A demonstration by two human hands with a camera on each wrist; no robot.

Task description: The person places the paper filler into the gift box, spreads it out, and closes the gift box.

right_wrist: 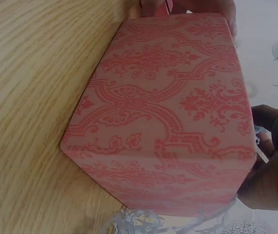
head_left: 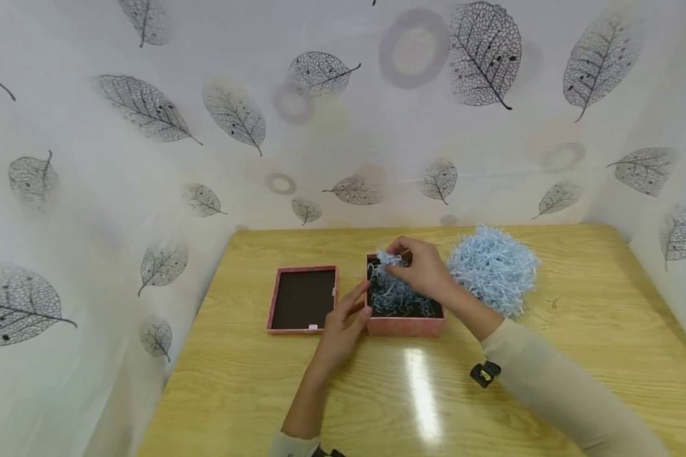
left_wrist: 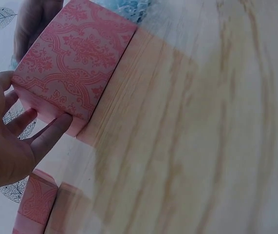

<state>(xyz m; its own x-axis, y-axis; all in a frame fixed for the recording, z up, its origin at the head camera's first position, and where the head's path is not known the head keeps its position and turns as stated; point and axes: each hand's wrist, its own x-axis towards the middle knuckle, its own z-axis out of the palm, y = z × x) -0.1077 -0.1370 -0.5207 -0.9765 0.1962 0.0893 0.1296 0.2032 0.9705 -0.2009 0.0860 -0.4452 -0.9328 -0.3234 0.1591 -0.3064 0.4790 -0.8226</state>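
A pink patterned box (head_left: 406, 327) with a dark inside stands on the table, some blue shredded paper (head_left: 397, 292) lying in it. My left hand (head_left: 341, 330) rests its fingers against the box's left side; in the left wrist view those fingers (left_wrist: 51, 136) look spread and fairly straight on the pink wall. Over the box's open top, my right hand (head_left: 425, 270) pinches a small tuft of shredded paper (head_left: 390, 257) between thumb and fingers. The right wrist view shows the patterned outer wall (right_wrist: 163, 97), with the right hand (right_wrist: 275, 165) partly cut off at the edge.
Left of the box lies its pink-edged lid (head_left: 304, 298), dark inside facing up. A large heap of blue shredded paper (head_left: 494, 270) sits to the right, close to my right forearm. Behind the wooden table (head_left: 234, 381) hangs a leaf-printed white curtain (head_left: 343, 127).
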